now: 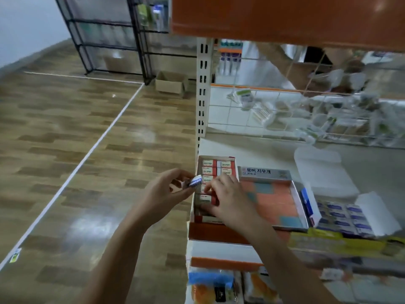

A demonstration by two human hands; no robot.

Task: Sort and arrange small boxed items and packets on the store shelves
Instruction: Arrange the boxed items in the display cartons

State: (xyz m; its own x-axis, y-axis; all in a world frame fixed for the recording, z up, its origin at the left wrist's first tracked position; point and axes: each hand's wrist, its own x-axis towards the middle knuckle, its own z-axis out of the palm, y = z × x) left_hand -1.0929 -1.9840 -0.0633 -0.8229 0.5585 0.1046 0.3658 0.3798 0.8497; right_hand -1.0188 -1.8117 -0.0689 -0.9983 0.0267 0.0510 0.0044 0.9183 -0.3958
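Just left of frame centre, the left hand (163, 189) has its grip closed in a pinch on a small blue-and-white packet (195, 181), held in the air beside the shelf's left end. The right hand (230, 199) reaches into the red-and-white cardboard display box (215, 187), fingers curled down onto the small red-and-white boxed items (208, 170) packed in rows; whether it actually grips one I cannot tell. The box sits at the left edge of the white store shelf (263, 154), touching a shallow tray of orange and blue erasers (274, 200). Blue-labelled packets (344, 218) lie further right. Wood-patterned floor (87, 139) fills the left, open, with a cardboard carton (171, 83) in the distance.
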